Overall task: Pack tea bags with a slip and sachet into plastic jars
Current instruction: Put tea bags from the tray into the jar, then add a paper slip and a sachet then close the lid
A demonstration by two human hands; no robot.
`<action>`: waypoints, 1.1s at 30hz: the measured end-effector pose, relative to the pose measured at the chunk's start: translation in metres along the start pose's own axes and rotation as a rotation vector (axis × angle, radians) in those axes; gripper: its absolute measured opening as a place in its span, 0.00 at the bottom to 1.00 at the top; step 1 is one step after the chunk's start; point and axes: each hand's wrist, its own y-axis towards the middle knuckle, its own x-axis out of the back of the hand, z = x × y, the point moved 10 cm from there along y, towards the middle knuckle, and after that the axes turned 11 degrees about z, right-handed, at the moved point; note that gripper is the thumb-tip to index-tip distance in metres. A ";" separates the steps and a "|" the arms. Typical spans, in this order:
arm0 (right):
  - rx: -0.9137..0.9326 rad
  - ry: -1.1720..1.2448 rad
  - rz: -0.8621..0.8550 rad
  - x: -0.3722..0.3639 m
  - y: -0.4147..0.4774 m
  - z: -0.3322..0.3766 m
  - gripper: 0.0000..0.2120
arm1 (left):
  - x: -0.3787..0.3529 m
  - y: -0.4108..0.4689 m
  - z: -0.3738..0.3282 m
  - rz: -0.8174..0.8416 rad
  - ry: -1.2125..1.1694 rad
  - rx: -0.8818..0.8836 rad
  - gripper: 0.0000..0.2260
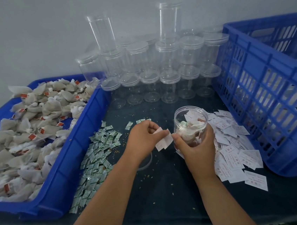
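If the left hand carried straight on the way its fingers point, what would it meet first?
Most likely the right hand, whose thumb lies just beyond the slips that the left hand pinches; the jar it grips comes next.

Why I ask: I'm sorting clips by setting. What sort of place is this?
Probably a small hand-packing workstation: a blue tray heaped with tea bags, stacked rows of empty clear jars along the wall, and loose piles of sachets and paper slips on the table.
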 end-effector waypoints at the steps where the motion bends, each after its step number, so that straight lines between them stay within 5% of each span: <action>1: -0.005 0.010 0.005 -0.001 0.000 -0.001 0.43 | 0.000 -0.001 0.002 -0.016 0.011 0.006 0.12; 7: -0.014 -0.017 -0.002 0.000 0.001 -0.005 0.39 | -0.010 -0.002 0.016 -0.066 0.172 0.123 0.23; 15: -0.034 -0.005 0.082 -0.007 0.001 -0.009 0.39 | 0.024 -0.008 0.006 -0.081 -0.235 0.106 0.01; 19: -0.028 -0.041 0.110 -0.010 0.001 -0.010 0.41 | 0.028 -0.009 -0.011 -0.032 -0.282 0.078 0.10; 27: -0.035 -0.032 0.111 -0.011 0.000 -0.011 0.38 | -0.007 -0.009 0.025 -0.023 -0.561 0.272 0.05; 33: -0.025 -0.036 0.139 -0.015 0.001 -0.011 0.41 | 0.035 -0.013 -0.008 -0.162 -0.470 0.072 0.05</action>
